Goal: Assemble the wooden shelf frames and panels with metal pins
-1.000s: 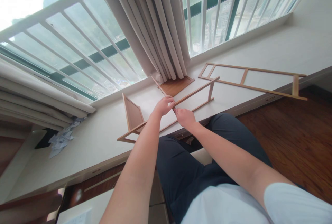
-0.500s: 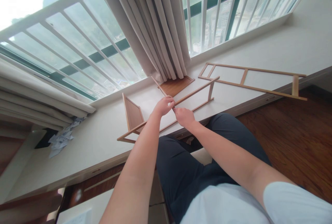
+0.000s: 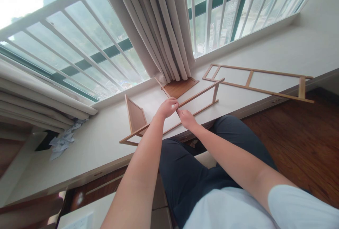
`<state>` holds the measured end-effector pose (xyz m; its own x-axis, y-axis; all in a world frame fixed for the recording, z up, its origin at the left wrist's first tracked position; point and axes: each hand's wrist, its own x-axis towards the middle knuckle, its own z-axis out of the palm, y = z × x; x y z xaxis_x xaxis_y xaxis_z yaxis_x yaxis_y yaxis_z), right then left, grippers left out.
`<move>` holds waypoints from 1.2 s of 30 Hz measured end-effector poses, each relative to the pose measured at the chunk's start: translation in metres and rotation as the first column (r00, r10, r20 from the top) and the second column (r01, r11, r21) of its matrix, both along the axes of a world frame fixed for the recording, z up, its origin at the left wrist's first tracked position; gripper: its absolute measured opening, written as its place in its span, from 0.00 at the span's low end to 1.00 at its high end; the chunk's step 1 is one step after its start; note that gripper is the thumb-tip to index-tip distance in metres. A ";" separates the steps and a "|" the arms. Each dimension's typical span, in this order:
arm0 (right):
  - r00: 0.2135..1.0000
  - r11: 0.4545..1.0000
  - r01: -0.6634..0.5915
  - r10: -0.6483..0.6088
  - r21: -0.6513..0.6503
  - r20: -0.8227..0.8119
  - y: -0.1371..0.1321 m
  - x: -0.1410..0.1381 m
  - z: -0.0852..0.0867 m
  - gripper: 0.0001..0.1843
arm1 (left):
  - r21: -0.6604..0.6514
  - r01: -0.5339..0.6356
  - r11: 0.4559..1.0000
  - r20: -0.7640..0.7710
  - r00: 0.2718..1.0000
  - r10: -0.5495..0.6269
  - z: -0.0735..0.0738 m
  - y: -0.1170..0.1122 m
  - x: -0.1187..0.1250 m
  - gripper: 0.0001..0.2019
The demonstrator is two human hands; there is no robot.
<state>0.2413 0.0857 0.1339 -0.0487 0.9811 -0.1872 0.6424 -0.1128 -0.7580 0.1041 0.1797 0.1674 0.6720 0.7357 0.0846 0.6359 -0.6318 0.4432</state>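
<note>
A wooden frame (image 3: 202, 93) with shelf panels stands on its side on the white window ledge in front of me. My left hand (image 3: 168, 107) is closed around the frame's upper rail near its middle. Just right of it, my right hand (image 3: 187, 118) is closed in a pinch at the same joint; whatever lies between its fingers is too small to name. One shelf panel (image 3: 136, 114) rises at the frame's left end. Another brown panel (image 3: 180, 88) extends back from the middle, under the curtain hem.
A second ladder-like wooden frame (image 3: 249, 78) lies on the ledge (image 3: 106, 133) at right, its end jutting past the front edge. A grey curtain (image 3: 156, 27) hangs behind the work. Crumpled papers (image 3: 63, 142) lie at left. My legs are close against the ledge.
My right hand has turned slightly at the joint and its fingers have shifted. My left hand and the wooden frame stay in place.
</note>
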 end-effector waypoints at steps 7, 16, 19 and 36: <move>0.994 0.999 0.035 -0.032 0.030 -0.108 0.003 -0.005 -0.012 0.38 | -0.014 -0.007 1.000 0.002 1.000 0.007 0.005 -0.004 0.002 0.14; 0.989 0.999 0.005 0.002 -0.045 0.145 -0.005 -0.001 0.010 0.35 | -0.015 -0.014 1.000 -0.004 1.000 0.014 0.005 -0.004 0.002 0.14; 0.963 0.999 0.012 0.001 -0.048 0.270 -0.007 -0.003 0.014 0.34 | -0.014 -0.011 1.000 0.002 1.000 0.012 0.005 -0.003 0.001 0.14; 0.948 0.999 0.008 0.007 -0.046 0.319 -0.012 -0.003 0.016 0.35 | -0.004 -0.012 1.000 0.005 1.000 0.012 0.004 -0.003 0.001 0.14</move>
